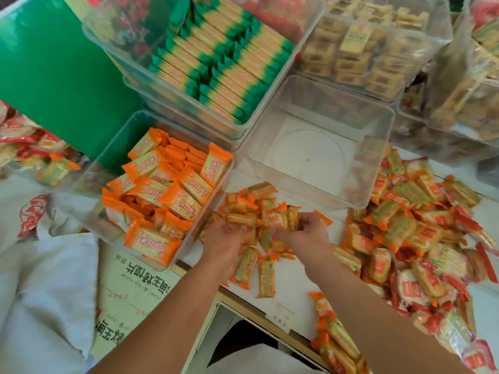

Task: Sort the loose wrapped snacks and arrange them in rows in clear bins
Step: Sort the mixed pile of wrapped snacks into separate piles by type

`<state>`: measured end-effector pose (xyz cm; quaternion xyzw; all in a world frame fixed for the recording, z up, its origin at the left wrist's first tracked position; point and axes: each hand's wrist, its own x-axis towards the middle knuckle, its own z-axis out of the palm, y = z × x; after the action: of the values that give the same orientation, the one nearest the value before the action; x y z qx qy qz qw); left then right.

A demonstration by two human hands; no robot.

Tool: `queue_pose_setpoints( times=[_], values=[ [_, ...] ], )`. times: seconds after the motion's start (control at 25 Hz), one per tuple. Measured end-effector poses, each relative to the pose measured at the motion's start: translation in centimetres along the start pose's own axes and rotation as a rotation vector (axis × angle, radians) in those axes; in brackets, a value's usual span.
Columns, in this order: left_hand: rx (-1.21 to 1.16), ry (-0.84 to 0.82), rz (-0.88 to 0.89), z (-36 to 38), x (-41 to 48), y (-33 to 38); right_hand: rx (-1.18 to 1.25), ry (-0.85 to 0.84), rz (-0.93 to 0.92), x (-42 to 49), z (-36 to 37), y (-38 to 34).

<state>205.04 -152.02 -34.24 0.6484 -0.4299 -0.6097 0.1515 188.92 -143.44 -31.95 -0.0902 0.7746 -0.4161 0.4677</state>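
Head view. The left hand (224, 238) and the right hand (309, 234) meet over the white surface (291, 276), just before the near rim of the empty bin (310, 157). Both sets of fingers (303, 218) are curled inward round a bunch of packs (259, 214), small orange-ended biscuit wrappers held between the two palms; the packs in the bunch lie at mixed angles. A few stray packs (266, 276) of the same kind lie on the surface beneath the wrists, and the unsorted pile (410, 228) spreads to the right, mixing this kind with red-ended ones. To the left stands the bin of orange packs (118, 147), partly in rows and partly heaped; behind it is the bin of green packs (129, 60), filled in close, upright rows that show the finish wanted. The step in hand appears to be squaring the bunch before it goes into the empty bin. It would be done well by turning every pack the same way up, tapping the long edges level against the surface, and pressing the stack flat between both hands so that it goes in as one block, set against a wall of the bin. Slippery wrappers may fan out if the hold loosens; any red-ended pack should be picked out first.
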Motion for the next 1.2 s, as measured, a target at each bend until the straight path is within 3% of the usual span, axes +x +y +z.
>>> queue_pose_setpoints(
  times=[0.28, 0.4, 0.56, 0.64, 0.8, 0.92, 1.08, 1.2],
  values=[
    [0.047, -0.035, 0.043, -3.3, -0.6, -0.9, 0.212, -0.147, 0.019, 0.4, 5.4, -2.5],
    [0.096, -0.026, 0.116, -2.4, -0.7, -1.4, 0.058, -0.08, -0.053, 0.4, 2.8, -0.7],
    [0.46, 0.129, 0.461, -1.7, -1.2, -2.8, -0.183, 0.132, -0.008, 0.9, -3.3, 3.3],
    [0.587, 0.098, 0.558, -1.4, -1.6, -3.2, -0.358, 0.126, 0.012, 1.6, -4.6, 4.3],
    [0.568, -0.127, 0.415, -0.8, -2.2, -4.4, -0.395, 0.006, 0.053, 2.6, -3.3, 3.7],
    [0.555, -0.199, 0.449, -1.9, -1.9, -5.3, -0.452, -0.096, -0.021, 3.2, -1.8, 3.9],
    [0.608, -0.179, 0.453, -3.4, -1.8, -5.9, -0.733, -0.117, -0.212, 5.0, -0.2, 3.8],
    [0.705, -0.146, 0.421, -4.0, -2.7, -7.1, -0.728, -0.058, -0.347, 6.4, 0.6, 2.7]
  ],
)
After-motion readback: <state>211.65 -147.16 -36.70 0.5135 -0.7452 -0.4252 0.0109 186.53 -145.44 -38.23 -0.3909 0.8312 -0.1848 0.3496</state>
